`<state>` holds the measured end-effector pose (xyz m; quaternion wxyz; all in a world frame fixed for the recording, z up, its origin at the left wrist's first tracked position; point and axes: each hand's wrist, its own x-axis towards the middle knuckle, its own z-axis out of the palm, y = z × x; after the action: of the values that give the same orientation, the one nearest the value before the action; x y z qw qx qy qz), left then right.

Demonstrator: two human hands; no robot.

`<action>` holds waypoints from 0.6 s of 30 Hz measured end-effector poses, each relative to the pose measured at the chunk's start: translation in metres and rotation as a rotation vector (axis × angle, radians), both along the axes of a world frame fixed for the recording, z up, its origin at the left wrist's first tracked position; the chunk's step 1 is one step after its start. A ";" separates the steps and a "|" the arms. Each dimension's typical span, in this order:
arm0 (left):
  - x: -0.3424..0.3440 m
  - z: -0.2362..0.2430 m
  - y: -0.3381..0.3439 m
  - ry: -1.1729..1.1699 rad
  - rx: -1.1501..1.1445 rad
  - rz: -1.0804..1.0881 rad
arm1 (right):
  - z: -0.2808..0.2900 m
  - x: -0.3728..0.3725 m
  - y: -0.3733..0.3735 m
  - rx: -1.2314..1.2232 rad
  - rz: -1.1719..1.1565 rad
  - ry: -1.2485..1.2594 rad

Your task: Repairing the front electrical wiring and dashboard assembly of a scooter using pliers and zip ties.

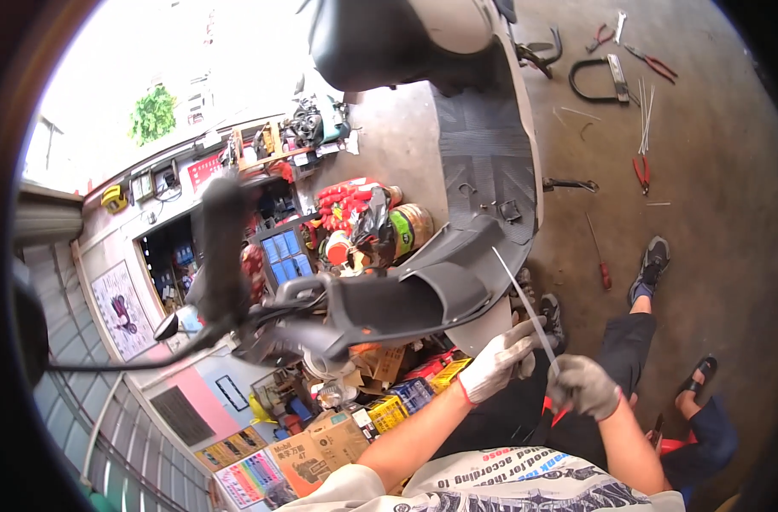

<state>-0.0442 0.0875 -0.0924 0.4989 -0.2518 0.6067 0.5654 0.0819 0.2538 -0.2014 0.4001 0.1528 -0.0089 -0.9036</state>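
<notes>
A long, thin white strip that looks like a cable tie (523, 295) slants up and left in front of me. My right hand (585, 388), in a grey-white work glove, is closed around its lower end. Close beside the strip's middle is my left hand (496, 369), in a white glove. Its fingers are curled together, and whether they grip anything is hidden. Just beyond both hands stands a scooter, with its dark front panel (406, 300) and ribbed footboard (487, 162) facing me. A small dark square piece (509, 211) lies on the footboard.
On the floor at right lie a hacksaw (617, 81), red-handled pliers (642, 175), several thin white strips (646, 115) and a screwdriver (605, 275). Another person's sandalled foot (703, 375) is at lower right. Crates (389, 413) and cardboard boxes (320, 448) stand left of me.
</notes>
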 end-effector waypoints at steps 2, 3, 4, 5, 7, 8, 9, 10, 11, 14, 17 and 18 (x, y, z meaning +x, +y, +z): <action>0.002 0.030 -0.021 -0.057 0.053 0.005 | 0.034 0.020 -0.024 -0.050 0.122 0.060; 0.008 0.041 -0.031 -0.084 0.002 0.043 | 0.048 0.030 -0.032 -0.083 0.187 0.060; 0.013 0.053 -0.045 -0.057 0.020 0.050 | 0.060 0.035 -0.043 -0.102 0.241 0.064; 0.017 0.062 -0.060 -0.023 -0.054 0.006 | 0.070 0.038 -0.052 0.017 0.350 0.139; 0.026 0.076 -0.094 0.033 -0.129 -0.029 | 0.097 0.042 -0.085 0.157 0.297 0.153; 0.031 0.081 -0.111 0.049 -0.094 -0.021 | 0.113 0.043 -0.105 0.313 0.282 0.170; 0.036 0.085 -0.128 0.094 -0.107 -0.083 | 0.126 0.040 -0.124 0.313 0.236 0.209; 0.044 0.090 -0.146 0.131 -0.122 -0.142 | 0.139 0.037 -0.145 0.547 0.213 0.232; 0.050 0.094 -0.163 0.218 -0.112 -0.172 | 0.154 0.035 -0.166 0.787 0.180 0.268; 0.063 0.106 -0.214 0.356 -0.068 -0.135 | 0.191 0.020 -0.226 1.072 0.151 0.172; 0.068 0.123 -0.256 0.628 -0.103 -0.073 | 0.222 0.009 -0.273 1.761 -0.055 0.750; 0.066 0.127 -0.265 0.483 -0.093 0.051 | 0.232 0.008 -0.285 1.692 -0.089 0.619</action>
<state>0.0217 -0.1780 0.0349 0.3127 -0.1475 0.7272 0.5930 0.0902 -0.0312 0.0311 0.1031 0.1457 0.7611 -0.6236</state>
